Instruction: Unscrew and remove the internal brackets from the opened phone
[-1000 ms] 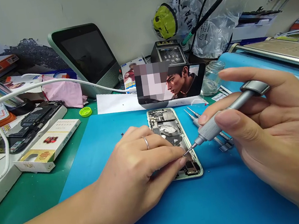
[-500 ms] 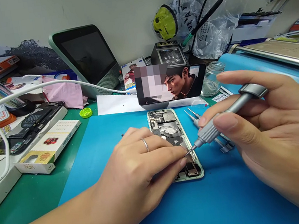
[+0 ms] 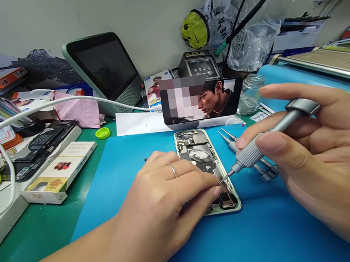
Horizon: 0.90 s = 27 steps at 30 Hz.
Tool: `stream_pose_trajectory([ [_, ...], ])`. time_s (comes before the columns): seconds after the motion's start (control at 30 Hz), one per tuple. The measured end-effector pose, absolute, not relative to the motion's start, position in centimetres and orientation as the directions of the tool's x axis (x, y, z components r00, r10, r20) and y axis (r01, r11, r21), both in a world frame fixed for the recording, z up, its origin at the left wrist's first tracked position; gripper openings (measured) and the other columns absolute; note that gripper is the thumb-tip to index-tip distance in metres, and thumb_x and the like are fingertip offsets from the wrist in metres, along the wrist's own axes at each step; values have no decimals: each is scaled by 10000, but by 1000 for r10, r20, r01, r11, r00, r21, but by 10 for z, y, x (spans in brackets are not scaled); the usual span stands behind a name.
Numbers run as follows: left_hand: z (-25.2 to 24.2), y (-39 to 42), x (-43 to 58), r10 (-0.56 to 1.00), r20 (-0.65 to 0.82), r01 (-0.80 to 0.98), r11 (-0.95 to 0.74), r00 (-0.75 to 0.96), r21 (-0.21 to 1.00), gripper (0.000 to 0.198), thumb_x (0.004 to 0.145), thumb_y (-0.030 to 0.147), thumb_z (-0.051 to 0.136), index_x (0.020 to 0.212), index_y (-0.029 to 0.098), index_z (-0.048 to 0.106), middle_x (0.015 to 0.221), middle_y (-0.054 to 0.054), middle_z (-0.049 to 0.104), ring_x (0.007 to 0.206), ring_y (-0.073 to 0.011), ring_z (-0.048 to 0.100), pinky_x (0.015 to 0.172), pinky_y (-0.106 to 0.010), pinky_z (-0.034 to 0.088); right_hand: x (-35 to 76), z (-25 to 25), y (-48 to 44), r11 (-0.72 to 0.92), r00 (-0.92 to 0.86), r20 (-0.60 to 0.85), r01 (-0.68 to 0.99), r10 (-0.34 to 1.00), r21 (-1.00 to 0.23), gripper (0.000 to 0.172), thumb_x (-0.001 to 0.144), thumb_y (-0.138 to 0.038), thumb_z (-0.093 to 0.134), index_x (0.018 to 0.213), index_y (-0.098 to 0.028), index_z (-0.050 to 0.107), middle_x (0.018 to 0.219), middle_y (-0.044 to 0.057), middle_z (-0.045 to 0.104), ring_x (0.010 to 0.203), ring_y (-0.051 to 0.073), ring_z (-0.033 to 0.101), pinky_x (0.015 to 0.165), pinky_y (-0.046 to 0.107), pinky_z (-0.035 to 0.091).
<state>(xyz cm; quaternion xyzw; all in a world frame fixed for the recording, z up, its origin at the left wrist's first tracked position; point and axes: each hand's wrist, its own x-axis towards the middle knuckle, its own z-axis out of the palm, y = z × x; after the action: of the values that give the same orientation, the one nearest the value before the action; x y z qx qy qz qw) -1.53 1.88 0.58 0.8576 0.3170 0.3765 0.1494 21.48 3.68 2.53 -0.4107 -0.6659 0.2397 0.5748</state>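
Note:
An opened phone lies on the blue mat with its inner parts bare; its left side is partly hidden by my left hand. The thumb and index finger of that hand are pinched together over the phone's lower half. Whatever sits between those fingertips is too small to make out. In my right hand is a grey precision screwdriver, held slantwise between thumb and fingers. Its thin tip meets the left fingertips above the phone. Several more screwdrivers lie on the mat behind the right hand, partly covered.
Behind the phone, a second phone stands with a picture on its screen. A glass jar stands to its right. At left are a small carton, a green cap and a dark phone part. A white cable crosses above.
The whole view has shifted slightly down and right. Both hands keep nearly the same pose, with the screwdriver tip still at the left fingertips.

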Motion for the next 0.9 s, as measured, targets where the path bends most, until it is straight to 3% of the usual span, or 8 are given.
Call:
stream_pose_trajectory([
  [0.67, 7, 17, -15, 672, 551, 433, -740, 495, 514, 98, 1078, 175, 681, 1048, 214, 765, 891, 100, 750, 831, -55, 644, 837, -253, 426, 213, 27, 36, 548, 4, 569, 261, 823, -795, 419, 940, -334, 890, 1325, -435, 758, 949, -58, 807, 807, 160, 807, 665, 249, 729],
  [0.9, 8, 17, -14, 671, 552, 431, -742, 496, 514, 116, 1077, 170, 675, 1015, 218, 761, 873, 99, 746, 811, -59, 640, 836, -264, 433, 214, 27, 35, 534, 18, 560, 279, 828, -798, 419, 930, -402, 901, 1322, -431, 757, 942, -42, 808, 805, 197, 807, 672, 316, 741],
])
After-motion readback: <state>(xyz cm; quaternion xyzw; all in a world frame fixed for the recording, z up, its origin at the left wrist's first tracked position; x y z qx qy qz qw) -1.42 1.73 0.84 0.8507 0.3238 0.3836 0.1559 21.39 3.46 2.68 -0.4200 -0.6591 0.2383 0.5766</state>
